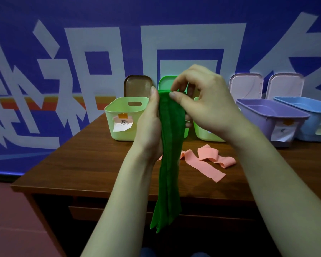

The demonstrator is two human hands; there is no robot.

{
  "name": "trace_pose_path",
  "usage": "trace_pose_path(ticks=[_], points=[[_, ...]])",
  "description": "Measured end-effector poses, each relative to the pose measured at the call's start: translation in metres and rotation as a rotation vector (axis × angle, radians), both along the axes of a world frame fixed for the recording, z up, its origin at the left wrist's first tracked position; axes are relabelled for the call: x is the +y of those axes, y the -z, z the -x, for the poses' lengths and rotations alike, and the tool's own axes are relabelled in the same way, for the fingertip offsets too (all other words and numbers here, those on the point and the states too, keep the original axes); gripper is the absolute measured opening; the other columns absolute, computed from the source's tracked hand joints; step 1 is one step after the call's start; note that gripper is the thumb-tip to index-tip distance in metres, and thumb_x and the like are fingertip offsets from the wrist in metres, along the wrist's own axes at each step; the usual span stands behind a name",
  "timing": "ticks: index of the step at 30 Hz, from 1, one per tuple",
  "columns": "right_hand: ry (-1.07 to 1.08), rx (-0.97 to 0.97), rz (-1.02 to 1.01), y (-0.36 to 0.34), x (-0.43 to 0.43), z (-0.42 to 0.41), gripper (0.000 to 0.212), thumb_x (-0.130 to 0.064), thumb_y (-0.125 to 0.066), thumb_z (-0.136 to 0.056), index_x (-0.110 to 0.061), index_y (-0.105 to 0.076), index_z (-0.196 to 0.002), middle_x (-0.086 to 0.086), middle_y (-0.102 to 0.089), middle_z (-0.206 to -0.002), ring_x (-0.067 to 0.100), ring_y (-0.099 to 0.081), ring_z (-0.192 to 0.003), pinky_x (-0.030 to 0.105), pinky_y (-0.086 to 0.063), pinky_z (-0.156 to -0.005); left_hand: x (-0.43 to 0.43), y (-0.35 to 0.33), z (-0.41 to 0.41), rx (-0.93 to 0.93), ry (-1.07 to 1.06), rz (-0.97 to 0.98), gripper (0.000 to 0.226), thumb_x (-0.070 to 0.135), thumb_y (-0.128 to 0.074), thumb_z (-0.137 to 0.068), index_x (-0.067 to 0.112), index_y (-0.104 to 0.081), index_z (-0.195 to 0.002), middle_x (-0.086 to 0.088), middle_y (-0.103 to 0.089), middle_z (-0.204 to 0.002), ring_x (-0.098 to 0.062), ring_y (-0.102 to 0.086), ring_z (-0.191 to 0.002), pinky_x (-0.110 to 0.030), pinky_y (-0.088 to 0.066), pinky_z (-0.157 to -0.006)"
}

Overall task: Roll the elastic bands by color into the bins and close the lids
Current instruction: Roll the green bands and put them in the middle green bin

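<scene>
green band (171, 145) hangs with its long axis vertical | left hand (148, 127) grips the upper part | right hand (206, 101) pinches the top edge, best placed to start rolling downward

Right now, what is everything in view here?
green elastic band: one, green, held upright in both hands, hanging down
pink elastic band: at least one, pink, loose on the desk
left light green bin: one, light green, labelled, back of desk
second light green bin: one, light green, partly hidden behind the right hand
purple bin: one, purple, right of those
blue bin: one, blue, far right
brown lid: one, brown, upright behind the left bin
green lid: one, green, behind the hands
pale lids: two, whitish, upright behind purple and blue bins
desk: one, brown wood
wall: one, blue with white shapes, behind
left hand: one, grips the band's side
right hand: one, pinches its top end
</scene>
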State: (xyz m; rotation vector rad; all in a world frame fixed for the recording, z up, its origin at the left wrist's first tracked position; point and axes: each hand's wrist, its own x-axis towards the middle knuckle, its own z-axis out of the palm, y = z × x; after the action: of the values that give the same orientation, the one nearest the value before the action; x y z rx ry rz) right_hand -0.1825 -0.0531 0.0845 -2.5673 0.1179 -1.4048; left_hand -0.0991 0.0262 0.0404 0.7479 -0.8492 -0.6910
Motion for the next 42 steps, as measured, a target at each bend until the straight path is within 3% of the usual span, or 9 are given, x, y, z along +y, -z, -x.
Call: trace_pose_path(ticks=[7, 12, 15, 18, 22, 27, 32, 37, 42], points=[[-0.036, 0.065, -0.108, -0.004, -0.002, 0.003, 0.016, -0.021, -0.068, -0.085, -0.02, -0.06, -0.099, -0.018, -0.048, -0.079, 0.006, -0.053, -0.072, 0.047, -0.048, -0.086, 0.0, 0.0, -0.003, -0.087, -0.022, -0.064, 0.072, 0.054, -0.018, -0.099, -0.005, -0.056, -0.115, -0.014, -0.057, -0.071, -0.021, -0.052, -0.06, -0.031, -0.036, -0.055], [-0.051, 0.261, -0.158, -0.007, -0.008, 0.005, 0.025, -0.03, -0.059, -0.092, -0.025, -0.063, -0.116, -0.013, -0.049, -0.11, 0.009, -0.054, -0.103, 0.046, -0.044, -0.095, 0.002, 0.002, -0.006, -0.144, -0.048, -0.094, 0.075, 0.054, -0.016, -0.099, -0.008, -0.056, -0.114, -0.013, -0.058, -0.068, -0.022, -0.054, -0.059, -0.029, -0.042, -0.054], [-0.179, 0.259, -0.283, -0.006, -0.007, 0.008, 0.019, -0.022, -0.058, -0.094, -0.023, -0.067, -0.11, -0.016, -0.06, -0.092, 0.014, -0.066, -0.069, 0.023, -0.052, -0.065, 0.004, 0.002, -0.008, -0.178, -0.093, -0.1, 0.076, 0.053, -0.015, -0.099, -0.006, -0.061, -0.108, -0.016, -0.062, -0.069, -0.024, -0.058, -0.06, -0.03, -0.05, -0.058], [-0.266, 0.189, -0.364, -0.004, -0.004, 0.007, 0.017, -0.016, -0.06, -0.092, -0.019, -0.068, -0.106, -0.009, -0.065, -0.083, 0.018, -0.063, -0.054, 0.024, -0.051, -0.049, 0.006, 0.002, -0.011, -0.131, -0.063, -0.062, 0.078, 0.058, -0.015, -0.098, 0.001, -0.069, -0.096, -0.02, -0.067, -0.075, -0.029, -0.065, -0.065, -0.034, -0.057, -0.065], [-0.3, 0.162, -0.431, -0.002, -0.001, 0.002, 0.017, -0.015, -0.057, -0.094, -0.019, -0.068, -0.107, -0.007, -0.065, -0.095, 0.01, -0.066, -0.084, 0.026, -0.059, -0.06, 0.006, 0.005, -0.015, -0.136, -0.101, -0.076, 0.078, 0.062, -0.011, -0.095, 0.014, -0.073, -0.093, -0.018, -0.072, -0.09, -0.033, -0.07, -0.089, -0.049, -0.054, -0.088], [-0.309, 0.223, -0.4, -0.002, -0.001, 0.001, 0.015, -0.018, -0.058, -0.094, -0.017, -0.068, -0.105, 0.008, -0.068, -0.09, 0.034, -0.066, -0.064, 0.044, -0.055, -0.053, 0.005, 0.009, -0.016, -0.23, -0.026, -0.072, 0.098, 0.065, -0.001, -0.092, -0.01, -0.065, -0.087, -0.022, -0.063, -0.066, -0.03, -0.063, -0.057, -0.033, -0.054, -0.06], [-0.228, 0.245, -0.343, -0.005, -0.003, 0.003, 0.012, -0.017, -0.058, -0.094, -0.019, -0.069, -0.1, -0.004, -0.065, -0.09, 0.007, -0.061, -0.077, 0.023, -0.051, -0.062, 0.006, 0.012, -0.019, -0.149, 0.007, -0.051, 0.091, 0.067, -0.007, -0.089, 0.002, -0.066, -0.109, -0.023, -0.068, -0.093, -0.034, -0.066, -0.081, -0.039, -0.053, -0.077], [-0.141, 0.208, -0.264, -0.003, 0.003, -0.001, 0.011, -0.019, -0.054, -0.095, -0.022, -0.065, -0.095, -0.015, -0.056, -0.081, 0.007, -0.057, -0.071, 0.039, -0.051, -0.074, 0.007, 0.006, -0.015, -0.174, -0.009, -0.059, 0.086, 0.065, -0.012, -0.09, 0.004, -0.071, -0.098, -0.022, -0.067, -0.083, -0.033, -0.064, -0.071, -0.037, -0.051, -0.07], [-0.171, 0.116, -0.308, -0.001, 0.008, -0.006, 0.018, -0.019, -0.053, -0.096, -0.013, -0.068, -0.104, -0.017, -0.055, -0.082, 0.006, -0.057, -0.074, 0.031, -0.048, -0.066, 0.007, 0.003, -0.011, -0.103, -0.02, -0.01, 0.074, 0.06, -0.021, -0.093, 0.008, -0.074, -0.089, -0.015, -0.069, -0.081, -0.028, -0.066, -0.072, -0.035, -0.053, -0.067]])
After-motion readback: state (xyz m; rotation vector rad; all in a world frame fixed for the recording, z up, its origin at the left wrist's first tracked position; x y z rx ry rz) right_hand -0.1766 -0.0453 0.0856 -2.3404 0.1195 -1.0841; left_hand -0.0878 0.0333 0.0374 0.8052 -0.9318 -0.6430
